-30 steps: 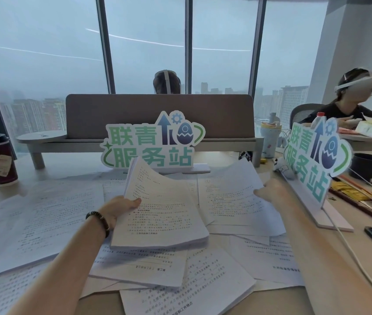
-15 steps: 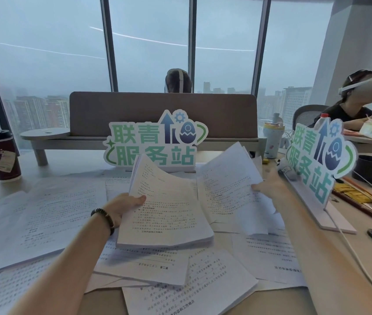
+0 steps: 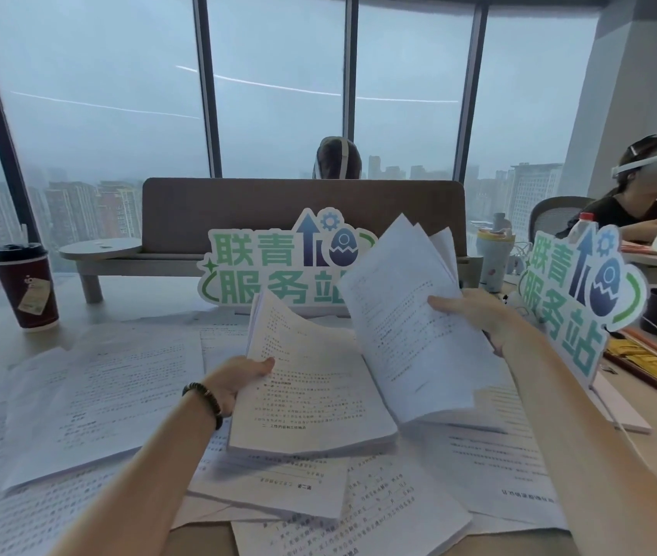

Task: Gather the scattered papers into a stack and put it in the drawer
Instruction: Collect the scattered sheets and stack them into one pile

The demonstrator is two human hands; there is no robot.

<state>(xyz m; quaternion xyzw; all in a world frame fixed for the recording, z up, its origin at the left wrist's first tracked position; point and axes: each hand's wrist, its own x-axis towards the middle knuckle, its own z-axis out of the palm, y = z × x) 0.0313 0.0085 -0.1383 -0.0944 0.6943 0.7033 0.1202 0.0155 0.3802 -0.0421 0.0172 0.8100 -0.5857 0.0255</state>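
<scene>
Behind held papers (image 3: 311, 395), sign (image 3: 278, 270) reads "联青服务站".

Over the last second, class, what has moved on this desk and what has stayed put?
The right hand has lifted its batch of papers off the desk and tilted it up, swinging it toward the stack that the left hand still grips. The loose sheets, coffee cup and signs stay unmoved.
</scene>
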